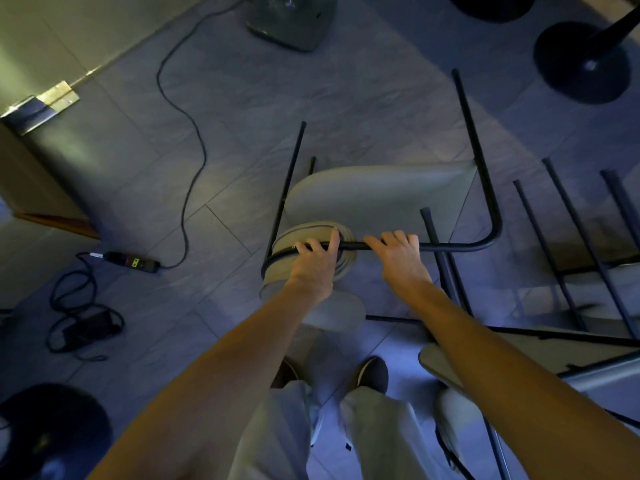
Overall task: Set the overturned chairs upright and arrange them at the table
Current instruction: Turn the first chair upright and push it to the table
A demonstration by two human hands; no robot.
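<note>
Left hand [313,263]: fingers curled over the black tubular metal frame bar [450,247], gripping it where the bar meets the grey rolled padded backrest [346,263]; the forefinger lies straighter, along the roll.

Right hand [398,252]: just beside the left on the same bar, fingers wrapped over the top of it, a firm hold.

The grey-seated chair with thin black metal legs [381,199] is not upright. Its seat lies just beyond my knuckles, and the bar bends past my right hand into a leg running away from me. A second leg runs away beyond my left hand.

To the right of my right forearm lie further overturned grey chairs [519,344], their dark legs sticking up, one crossing close under the held bar.

Far beyond my right hand stands a round black table base [581,64]. Well off to the left of my left hand, a black power strip with a trailing cable [133,263] lies on the grey tiled floor [138,202].
</note>
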